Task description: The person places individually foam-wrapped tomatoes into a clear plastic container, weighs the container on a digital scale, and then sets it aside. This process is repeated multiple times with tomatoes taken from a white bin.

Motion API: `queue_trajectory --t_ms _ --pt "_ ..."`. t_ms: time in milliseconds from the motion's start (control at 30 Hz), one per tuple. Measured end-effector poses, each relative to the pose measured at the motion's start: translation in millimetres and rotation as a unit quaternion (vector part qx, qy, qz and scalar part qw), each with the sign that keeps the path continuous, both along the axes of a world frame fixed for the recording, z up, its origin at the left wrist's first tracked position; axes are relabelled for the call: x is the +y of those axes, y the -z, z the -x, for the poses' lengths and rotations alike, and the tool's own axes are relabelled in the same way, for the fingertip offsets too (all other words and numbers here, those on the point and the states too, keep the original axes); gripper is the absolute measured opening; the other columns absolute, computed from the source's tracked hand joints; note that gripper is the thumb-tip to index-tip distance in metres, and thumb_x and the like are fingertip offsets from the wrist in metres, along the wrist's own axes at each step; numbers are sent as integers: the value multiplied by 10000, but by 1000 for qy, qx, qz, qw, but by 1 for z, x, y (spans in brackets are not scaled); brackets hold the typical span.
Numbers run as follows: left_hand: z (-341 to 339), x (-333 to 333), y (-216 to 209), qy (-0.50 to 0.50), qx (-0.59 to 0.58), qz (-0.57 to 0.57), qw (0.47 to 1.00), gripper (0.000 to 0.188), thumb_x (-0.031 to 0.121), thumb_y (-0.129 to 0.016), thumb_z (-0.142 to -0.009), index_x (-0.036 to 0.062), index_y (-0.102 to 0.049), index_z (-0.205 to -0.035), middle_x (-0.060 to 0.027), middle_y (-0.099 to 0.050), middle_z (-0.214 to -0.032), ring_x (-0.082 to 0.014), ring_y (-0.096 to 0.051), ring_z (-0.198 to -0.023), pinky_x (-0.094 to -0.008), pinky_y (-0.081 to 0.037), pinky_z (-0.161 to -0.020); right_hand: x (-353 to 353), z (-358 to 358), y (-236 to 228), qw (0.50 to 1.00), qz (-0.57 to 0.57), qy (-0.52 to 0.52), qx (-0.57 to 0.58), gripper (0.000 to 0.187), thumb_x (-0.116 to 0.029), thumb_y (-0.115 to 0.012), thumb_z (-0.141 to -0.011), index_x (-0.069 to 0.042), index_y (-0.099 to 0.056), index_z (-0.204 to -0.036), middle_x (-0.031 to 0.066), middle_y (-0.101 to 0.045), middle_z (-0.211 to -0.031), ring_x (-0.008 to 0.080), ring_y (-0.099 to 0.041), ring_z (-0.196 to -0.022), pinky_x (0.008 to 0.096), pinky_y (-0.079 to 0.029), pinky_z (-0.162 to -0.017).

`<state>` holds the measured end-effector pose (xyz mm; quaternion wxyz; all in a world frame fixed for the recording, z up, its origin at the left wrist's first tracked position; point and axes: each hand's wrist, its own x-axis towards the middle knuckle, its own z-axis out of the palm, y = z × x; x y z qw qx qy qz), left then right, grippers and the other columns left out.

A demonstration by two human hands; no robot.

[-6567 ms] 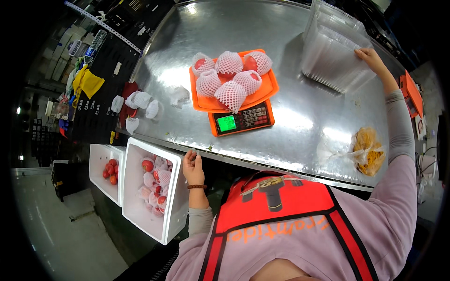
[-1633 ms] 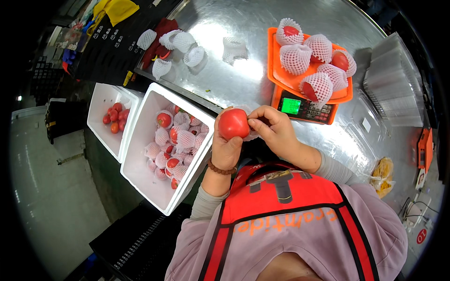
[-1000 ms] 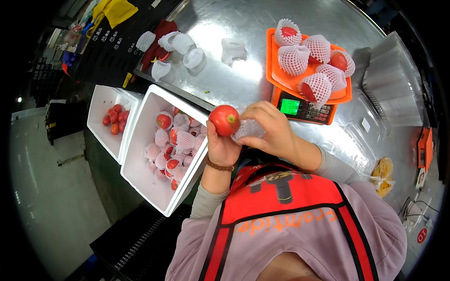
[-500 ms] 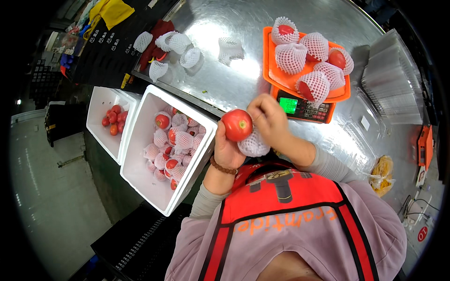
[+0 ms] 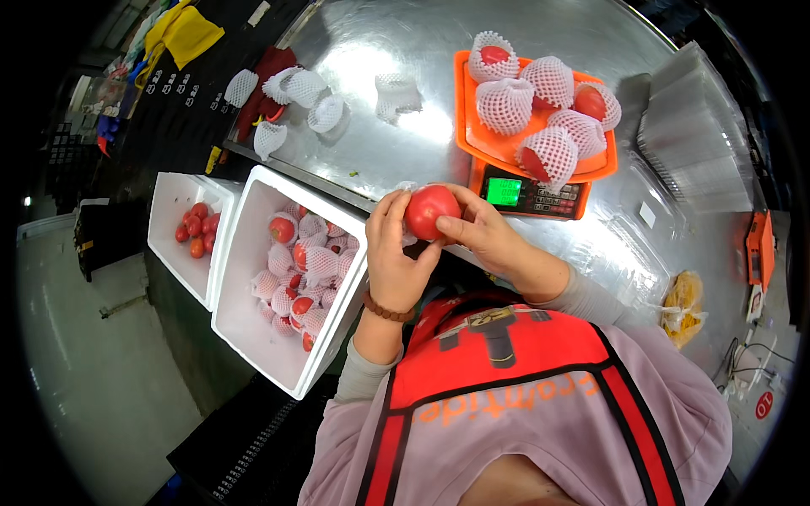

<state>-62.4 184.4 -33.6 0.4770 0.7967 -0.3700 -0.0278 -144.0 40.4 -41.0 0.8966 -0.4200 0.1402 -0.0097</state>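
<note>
Between my hands, in front of my chest, is a bare red tomato (image 5: 432, 211). My right hand (image 5: 492, 240) is closed on its right side, with the thumb across its lower front. On its left, the fingers of my left hand (image 5: 395, 253) are bent around a white foam net sleeve (image 5: 410, 239), mostly hidden; bits of it show beside the tomato. Beyond my right hand, an orange scale tray (image 5: 498, 154) holds several tomatoes in foam nets (image 5: 504, 106). The scale's display (image 5: 504, 191) glows green.
At left, a white foam box (image 5: 232, 316) holds netted tomatoes; a second foam box (image 5: 164, 215) beyond it holds bare ones. Loose foam nets (image 5: 305, 87) lie on the metal table (image 5: 354, 42). Clear plastic containers (image 5: 696, 135) are stacked at right, near a bag of yellow bands (image 5: 683, 304).
The tomato has passed from my left hand's grip into my right hand's. The net that hung below it is now mostly hidden at my left fingers. The whole view has shifted slightly.
</note>
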Motion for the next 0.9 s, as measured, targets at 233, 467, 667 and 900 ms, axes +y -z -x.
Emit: queue_trajectory --t_ms 233,467,667,900 --pt "-1 12 25 61 338 212 915 686 61 -777 -687 13 -467 -1296 -139 -445 -1294 -249 -450 -1216 -336 -378 -1007 1 1 11 995 -101 9 3 425 -301 -584 -910 -56 -479 -1242 70 -578 -1133 163 -582 -993 299 -494 -819" --pt "-13 19 13 111 247 78 959 758 188 -830 -666 29 -453 -1304 -120 -465 -1292 -227 -469 -1190 -338 -374 -1007 11 -5 12 996 -18 -64 52 436 -367 -557 -925 -45 -526 -1216 69 -604 -1074 125 -591 -909 248 -479 -760" --pt "-16 34 25 61 555 382 736 693 142 -756 -729 51 -401 -1317 -102 -519 -1222 -234 -511 -1137 -358 -401 -995 -1 -20 28 986 136 -61 77 435 -393 -576 -912 -23 -563 -1139 51 -620 -926 92 -565 -787 224 -437 -623" --pt "-27 46 34 78 596 406 689 612 401 -578 -868 58 -396 -1341 -125 -433 -1362 -252 -422 -1260 -433 -310 -1074 17 -24 43 974 53 -122 182 229 -251 -633 -875 -81 -572 -1016 16 -602 -898 123 -556 -773 274 -465 -708"
